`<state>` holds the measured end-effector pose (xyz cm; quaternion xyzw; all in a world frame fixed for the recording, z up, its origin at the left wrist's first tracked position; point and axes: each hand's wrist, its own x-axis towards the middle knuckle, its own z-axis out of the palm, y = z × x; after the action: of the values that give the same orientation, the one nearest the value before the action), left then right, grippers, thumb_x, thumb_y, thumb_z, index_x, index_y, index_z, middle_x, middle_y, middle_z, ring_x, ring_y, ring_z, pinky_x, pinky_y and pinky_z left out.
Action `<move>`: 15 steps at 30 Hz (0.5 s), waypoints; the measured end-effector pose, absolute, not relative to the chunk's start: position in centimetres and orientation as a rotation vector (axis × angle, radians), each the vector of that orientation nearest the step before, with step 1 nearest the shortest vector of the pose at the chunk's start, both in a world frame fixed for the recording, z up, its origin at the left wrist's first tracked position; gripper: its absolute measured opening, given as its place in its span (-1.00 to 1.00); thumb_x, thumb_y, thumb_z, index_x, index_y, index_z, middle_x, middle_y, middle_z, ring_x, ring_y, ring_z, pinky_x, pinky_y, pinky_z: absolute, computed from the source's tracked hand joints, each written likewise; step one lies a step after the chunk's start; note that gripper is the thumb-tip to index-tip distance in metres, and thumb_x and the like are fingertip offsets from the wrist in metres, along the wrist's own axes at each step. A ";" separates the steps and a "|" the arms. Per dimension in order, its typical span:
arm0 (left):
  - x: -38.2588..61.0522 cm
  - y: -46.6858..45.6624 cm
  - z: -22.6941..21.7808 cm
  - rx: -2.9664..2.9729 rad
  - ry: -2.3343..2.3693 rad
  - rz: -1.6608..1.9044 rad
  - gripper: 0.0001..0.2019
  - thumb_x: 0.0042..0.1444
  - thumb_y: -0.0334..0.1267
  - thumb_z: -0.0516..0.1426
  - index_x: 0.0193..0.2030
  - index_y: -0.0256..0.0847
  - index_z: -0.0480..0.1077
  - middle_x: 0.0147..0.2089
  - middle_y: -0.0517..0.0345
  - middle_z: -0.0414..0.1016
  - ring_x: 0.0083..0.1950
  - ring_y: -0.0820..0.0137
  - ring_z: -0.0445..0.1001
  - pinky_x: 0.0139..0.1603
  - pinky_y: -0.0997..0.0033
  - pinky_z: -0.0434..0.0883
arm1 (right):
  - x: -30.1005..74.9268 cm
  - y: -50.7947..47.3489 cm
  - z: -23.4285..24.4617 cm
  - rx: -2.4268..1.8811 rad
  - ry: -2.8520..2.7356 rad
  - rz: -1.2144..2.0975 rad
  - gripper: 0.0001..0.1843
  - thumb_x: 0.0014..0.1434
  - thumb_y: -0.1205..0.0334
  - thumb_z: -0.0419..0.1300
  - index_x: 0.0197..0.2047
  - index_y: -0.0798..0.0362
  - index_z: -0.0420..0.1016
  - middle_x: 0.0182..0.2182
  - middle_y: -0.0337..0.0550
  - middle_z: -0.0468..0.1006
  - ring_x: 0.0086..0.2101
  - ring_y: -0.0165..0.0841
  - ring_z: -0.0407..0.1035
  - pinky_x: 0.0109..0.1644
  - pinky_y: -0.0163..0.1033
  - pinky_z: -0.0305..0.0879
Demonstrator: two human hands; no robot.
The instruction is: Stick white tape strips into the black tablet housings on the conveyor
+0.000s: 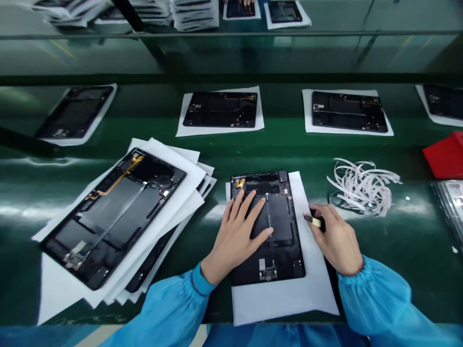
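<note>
An opened black tablet frame (280,231) lies on a white sheet (289,294) straight in front of me. My left hand (238,236) rests flat on its left half, fingers stretched out. My right hand (336,241) sits on the sheet just right of the frame, fingers closed round a small black tool with a pale tip (315,221) that points toward the frame's right edge.
A stack of tablet frames interleaved with white sheets (115,217) lies at my left. A heap of peeled white strips (363,185) lies at the right, a red box (446,156) beyond it. More frames on sheets (220,110) (349,112) rest on the green belt farther back.
</note>
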<state>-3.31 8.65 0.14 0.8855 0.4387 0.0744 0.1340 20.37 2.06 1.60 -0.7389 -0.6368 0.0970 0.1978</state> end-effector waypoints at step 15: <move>-3.8 18.5 9.8 2.357 1.186 0.412 -0.52 0.32 0.05 0.05 0.27 -0.15 0.31 0.32 0.01 0.35 0.33 0.16 0.31 0.33 0.08 0.26 | 18.0 1.1 0.3 -2.169 -2.011 0.095 -0.81 0.33 0.31 -0.05 -0.27 -0.02 0.34 -0.38 -0.20 0.58 -0.60 -0.29 0.49 -0.60 -0.23 0.16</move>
<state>-3.77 18.51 9.79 0.8583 0.4319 0.1500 0.2331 17.99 1.06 0.34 -0.7299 -0.6767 0.0320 0.0912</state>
